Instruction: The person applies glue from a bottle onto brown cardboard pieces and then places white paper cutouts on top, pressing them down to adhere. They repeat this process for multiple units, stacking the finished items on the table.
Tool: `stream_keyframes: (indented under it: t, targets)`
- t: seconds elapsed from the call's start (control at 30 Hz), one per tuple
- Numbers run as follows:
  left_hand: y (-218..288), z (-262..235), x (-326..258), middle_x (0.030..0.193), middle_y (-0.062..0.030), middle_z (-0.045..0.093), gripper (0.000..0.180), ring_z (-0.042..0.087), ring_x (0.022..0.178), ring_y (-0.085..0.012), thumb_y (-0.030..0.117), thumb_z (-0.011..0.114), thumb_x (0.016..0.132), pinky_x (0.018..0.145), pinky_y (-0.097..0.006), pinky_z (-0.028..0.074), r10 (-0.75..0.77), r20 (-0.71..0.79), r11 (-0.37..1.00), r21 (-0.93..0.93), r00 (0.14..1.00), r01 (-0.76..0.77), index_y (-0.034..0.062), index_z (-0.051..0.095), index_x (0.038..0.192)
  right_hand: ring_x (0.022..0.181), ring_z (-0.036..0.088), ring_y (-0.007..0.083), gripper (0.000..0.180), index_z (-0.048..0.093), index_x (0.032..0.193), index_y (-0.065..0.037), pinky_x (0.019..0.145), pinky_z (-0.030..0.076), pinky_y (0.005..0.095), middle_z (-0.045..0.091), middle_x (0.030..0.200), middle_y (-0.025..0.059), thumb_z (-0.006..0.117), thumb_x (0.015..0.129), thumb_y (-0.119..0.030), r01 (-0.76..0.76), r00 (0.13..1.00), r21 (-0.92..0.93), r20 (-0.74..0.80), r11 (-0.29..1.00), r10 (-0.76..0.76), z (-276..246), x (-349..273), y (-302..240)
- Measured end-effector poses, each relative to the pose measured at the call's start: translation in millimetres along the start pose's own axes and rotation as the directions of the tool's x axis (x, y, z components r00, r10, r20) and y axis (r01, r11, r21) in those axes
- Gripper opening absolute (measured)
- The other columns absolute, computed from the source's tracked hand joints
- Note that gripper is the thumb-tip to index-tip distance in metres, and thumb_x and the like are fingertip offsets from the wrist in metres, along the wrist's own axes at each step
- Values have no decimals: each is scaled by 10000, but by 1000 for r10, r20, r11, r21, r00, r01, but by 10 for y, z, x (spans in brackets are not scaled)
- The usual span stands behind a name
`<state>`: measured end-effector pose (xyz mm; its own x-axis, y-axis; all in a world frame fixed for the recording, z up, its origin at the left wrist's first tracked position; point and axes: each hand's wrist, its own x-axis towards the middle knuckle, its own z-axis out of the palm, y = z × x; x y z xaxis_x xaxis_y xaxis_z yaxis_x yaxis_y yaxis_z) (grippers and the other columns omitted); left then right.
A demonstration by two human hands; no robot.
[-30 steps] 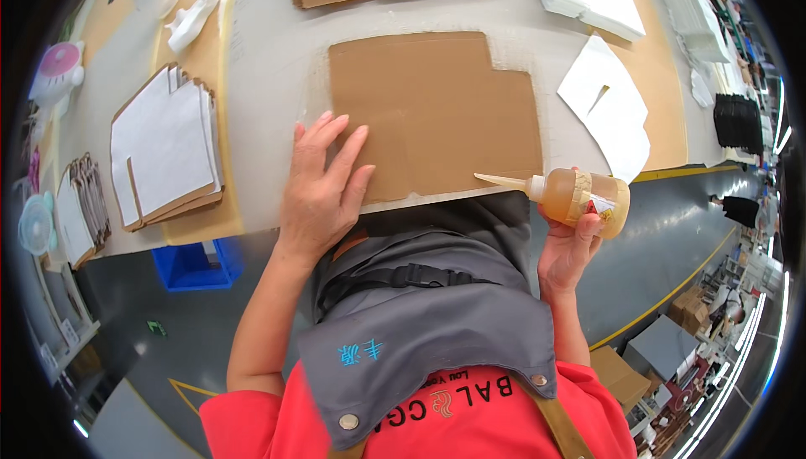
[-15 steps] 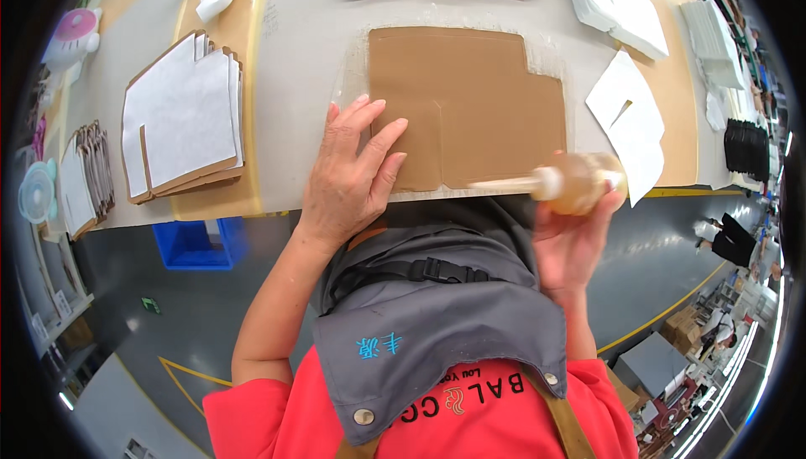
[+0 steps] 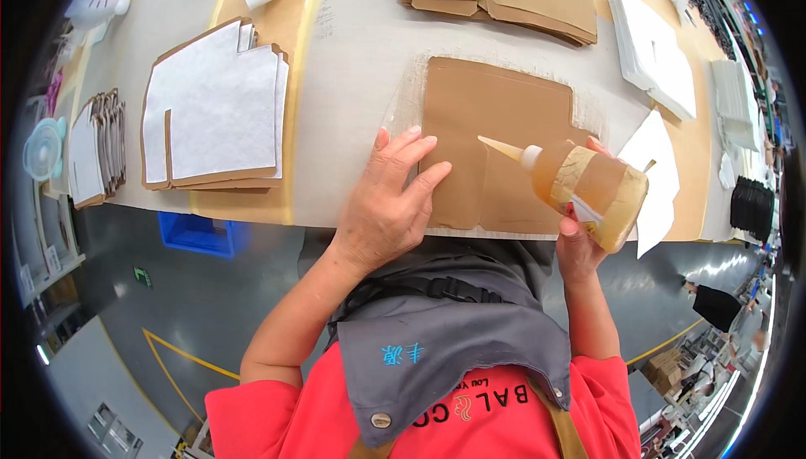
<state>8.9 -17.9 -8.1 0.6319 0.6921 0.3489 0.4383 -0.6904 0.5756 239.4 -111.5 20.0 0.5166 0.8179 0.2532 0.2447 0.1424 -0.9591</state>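
Head view: workbench [image 3: 353,81] carries a notched brown cardboard panel [image 3: 495,136] lying flat at its near edge. Left hand [image 3: 388,207], fingers spread and gripping nothing, presses the panel's left edge, apparently to pin it. Right hand [image 3: 579,245] clasps an amber glue bottle [image 3: 588,186], nozzle tilted down over the panel.
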Motion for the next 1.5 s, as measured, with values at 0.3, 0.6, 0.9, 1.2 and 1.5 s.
stream_keyframes:
  t: [0.3, 0.6, 0.9, 1.2, 1.5]
  targets:
    - [-1, -7, 8, 1297, -111, 565, 386, 508, 1304, -323, -54, 619, 790, 1162, -533, 337, -11, 20, 1000, -12, 1000, 12, 87, 680, 1144, 1286, 515, 361, 1106, 273, 1393, -28, 1051, 455, 502, 492, 1393, 208, 846, 644, -606, -31, 999, -37, -33, 999, 30, -58, -7, 6]
    - [9, -5, 4, 1301, -112, 559, 390, 509, 1301, -324, -71, 616, 790, 1160, -535, 337, -3, 23, 1000, -6, 1000, 3, 81, 675, 1144, 1333, 481, 317, 903, 339, 1460, -24, 1112, 407, 476, 481, 1441, 217, 809, 814, -445, -53, 990, 125, -121, 991, 68, -145, -15, 8]
    - [11, 11, -4, 1293, -114, 563, 376, 516, 1290, -329, -65, 620, 805, 1158, -531, 336, 3, -4, 1000, -4, 1000, -3, 84, 681, 1144, 1327, 489, 307, 873, 388, 1438, -12, 1097, 423, 469, 501, 1423, 219, 810, 811, -450, -107, 989, 136, -88, 985, 119, -287, -207, -76]
    - [5, 49, -10, 1275, -116, 568, 336, 527, 1273, -326, -47, 633, 828, 1156, -530, 341, 34, -29, 998, 47, 999, -32, 90, 691, 1129, 1249, 543, 311, 1040, 372, 1415, -1, 1062, 454, 475, 522, 1377, 198, 779, 709, -647, -90, 996, -25, -16, 996, 90, -501, -569, -61]
    - [-27, 10, -18, 1273, -105, 558, 370, 516, 1279, -306, -60, 591, 795, 1172, -525, 323, 2, -75, 999, -46, 997, -5, 79, 677, 1126, 1284, 531, 348, 1110, 236, 1492, -78, 1047, 476, 500, 470, 1433, 196, 720, 728, -722, -69, 990, -73, -129, 995, 59, -794, -635, -46]
